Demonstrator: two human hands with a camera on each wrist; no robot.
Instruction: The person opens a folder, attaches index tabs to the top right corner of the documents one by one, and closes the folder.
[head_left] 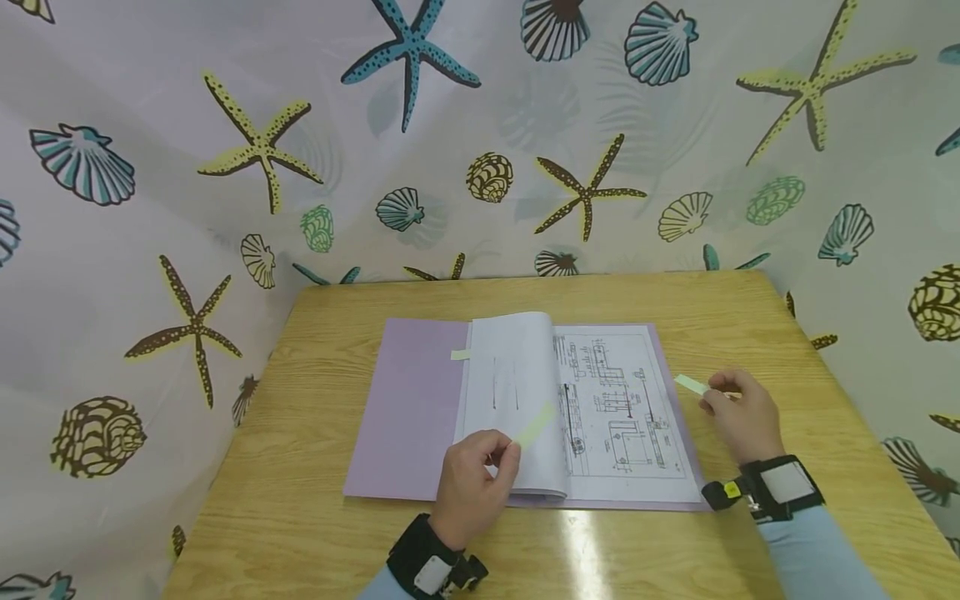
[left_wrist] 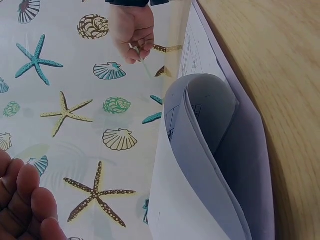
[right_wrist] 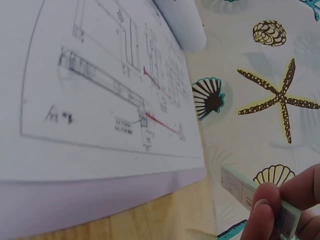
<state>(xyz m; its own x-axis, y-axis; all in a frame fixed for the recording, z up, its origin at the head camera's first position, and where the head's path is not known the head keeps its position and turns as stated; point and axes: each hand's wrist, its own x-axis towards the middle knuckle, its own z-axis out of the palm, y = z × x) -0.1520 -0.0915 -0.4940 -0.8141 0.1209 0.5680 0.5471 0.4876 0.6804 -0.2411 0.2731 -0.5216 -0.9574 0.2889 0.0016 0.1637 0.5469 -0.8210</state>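
While the left hand (head_left: pixel 474 483) pinched a pale green strip (head_left: pixel 534 428) over the turned pages (head_left: pixel 510 392), keeping them back, the drawing sheet (head_left: pixel 622 408) lay exposed. The right hand (head_left: pixel 738 417) pinched a second strip (head_left: pixel 692 384) in its fingers beside the purple folder (head_left: pixel 412 408) on the surface (head_left: pixel 315 533).

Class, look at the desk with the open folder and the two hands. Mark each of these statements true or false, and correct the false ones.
1. The right hand pinches a small pale green strip. True.
2. The folder lies closed on the table. False: it lies open, with a page of technical drawings showing on its right side.
3. The left hand holds a pale green strip over the curled pages. True.
4. The folder cover is bright red. False: it is pale purple.
5. The right hand rests on the drawing page. False: it is off the folder's right edge, above the wooden table.
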